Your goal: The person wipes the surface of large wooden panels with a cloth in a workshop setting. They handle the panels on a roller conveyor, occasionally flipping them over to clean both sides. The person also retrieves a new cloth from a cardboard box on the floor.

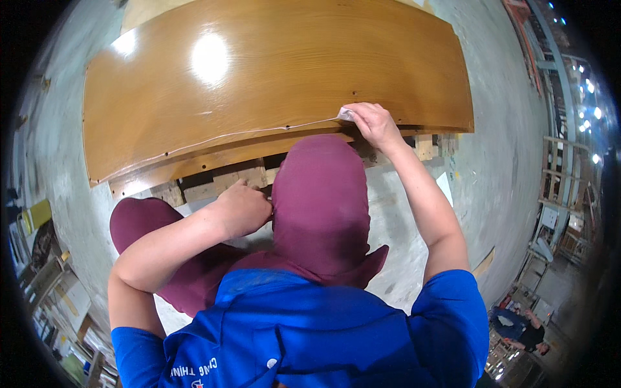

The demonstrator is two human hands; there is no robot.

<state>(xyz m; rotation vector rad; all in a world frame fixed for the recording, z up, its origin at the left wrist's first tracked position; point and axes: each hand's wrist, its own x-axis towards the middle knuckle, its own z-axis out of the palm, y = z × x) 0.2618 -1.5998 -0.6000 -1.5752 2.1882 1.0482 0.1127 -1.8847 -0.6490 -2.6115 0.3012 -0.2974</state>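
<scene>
A large glossy brown wooden panel [272, 77] lies flat on top of other boards. My right hand [376, 124] reaches to its near edge and pinches a small white pad [346, 114] against that edge. A thin pale line runs along the edge to the left of the pad. My left hand [242, 208] is curled, with closed fingers, against my raised knee in maroon trousers [320, 207]. I see nothing in it. My blue shirt fills the bottom of the view.
The boards rest on rough wooden blocks [226, 181] over a grey concrete floor [504, 149]. Cluttered shelves [45, 284] stand at the left. Racks and bright lights line the right, where another person [524, 326] crouches at the lower right.
</scene>
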